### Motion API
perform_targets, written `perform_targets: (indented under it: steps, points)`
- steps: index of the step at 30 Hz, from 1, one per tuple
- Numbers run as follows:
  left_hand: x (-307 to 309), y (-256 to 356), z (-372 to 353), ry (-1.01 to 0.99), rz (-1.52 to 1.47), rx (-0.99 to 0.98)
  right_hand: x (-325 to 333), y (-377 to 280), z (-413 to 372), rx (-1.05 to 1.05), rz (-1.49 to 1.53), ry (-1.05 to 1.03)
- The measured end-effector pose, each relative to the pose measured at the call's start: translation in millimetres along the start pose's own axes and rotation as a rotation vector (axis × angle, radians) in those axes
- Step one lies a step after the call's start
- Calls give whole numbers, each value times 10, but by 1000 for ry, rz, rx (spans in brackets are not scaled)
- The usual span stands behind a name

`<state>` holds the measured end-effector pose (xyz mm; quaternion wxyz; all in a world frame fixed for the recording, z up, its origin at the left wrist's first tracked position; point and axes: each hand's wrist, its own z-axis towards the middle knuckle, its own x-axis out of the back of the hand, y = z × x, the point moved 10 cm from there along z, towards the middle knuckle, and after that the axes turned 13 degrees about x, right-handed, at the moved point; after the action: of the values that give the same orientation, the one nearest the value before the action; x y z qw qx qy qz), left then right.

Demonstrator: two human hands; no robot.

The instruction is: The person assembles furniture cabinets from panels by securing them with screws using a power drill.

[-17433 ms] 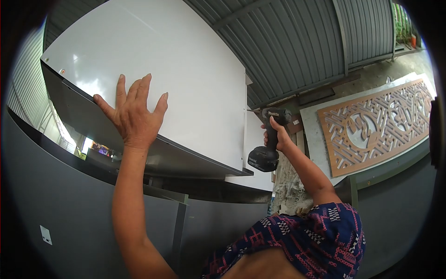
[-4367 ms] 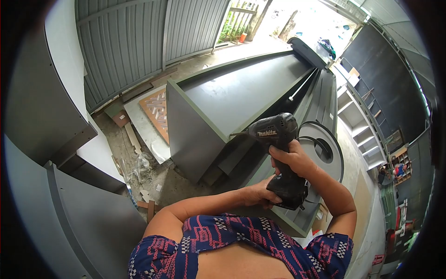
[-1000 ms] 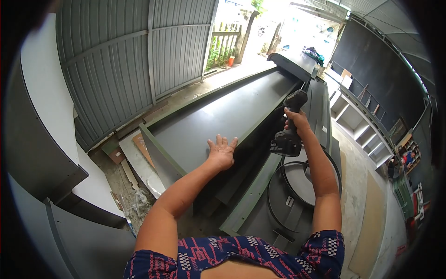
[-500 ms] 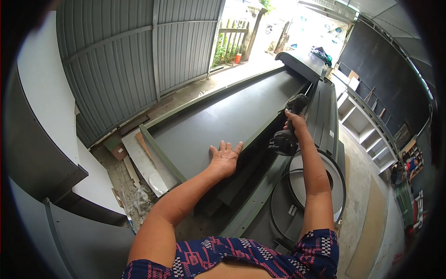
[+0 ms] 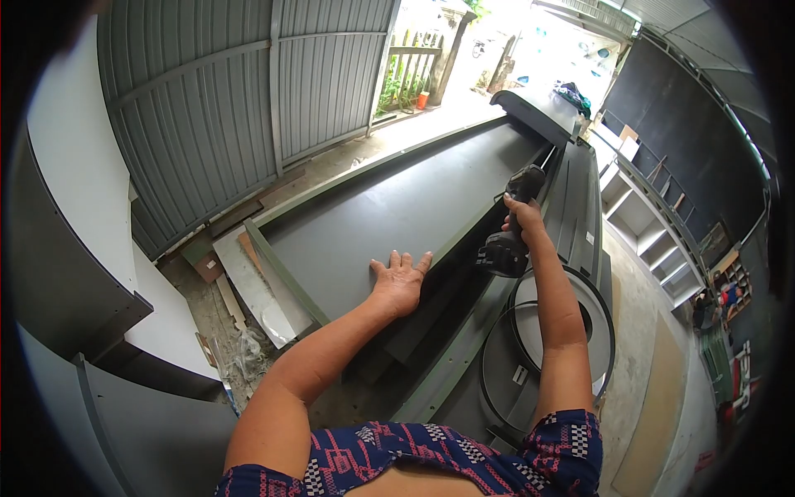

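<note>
My left hand (image 5: 399, 286) lies flat with its fingers spread on the near right part of a long grey panel (image 5: 373, 207) with a raised green-edged rim. Wrapped round the handle of a black cordless drill (image 5: 503, 253), my right hand (image 5: 522, 217) holds the tool at the panel's right edge. The drill's head points away from me, and its battery end is nearest to me. Whether its tip touches the edge cannot be made out.
Round rings and discs (image 5: 497, 373) lie below my right forearm. Long dark panels (image 5: 580, 199) are stacked to the right. A white shelf unit (image 5: 654, 232) stands further right. Curved white and grey panels (image 5: 74, 190) rise at the left, near a corrugated metal wall (image 5: 199, 99).
The drill and my right hand have shifted very slightly left. My left hand stays on the panel, and the view has moved a little.
</note>
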<state>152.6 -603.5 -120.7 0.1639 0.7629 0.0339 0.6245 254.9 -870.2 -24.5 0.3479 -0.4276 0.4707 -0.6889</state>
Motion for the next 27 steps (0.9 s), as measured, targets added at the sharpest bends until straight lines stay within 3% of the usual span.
perform_targets:
  steps: [13,21,27]
  points:
    - [58,8,-43,-2,8,1,-32,-24,54,40,-25,-26]
    - [68,15,-54,34,20,-11,-234,-734,53,141,-14,-100]
    - [20,5,-16,30,17,-13,-806,-1011,198,157,104,-161]
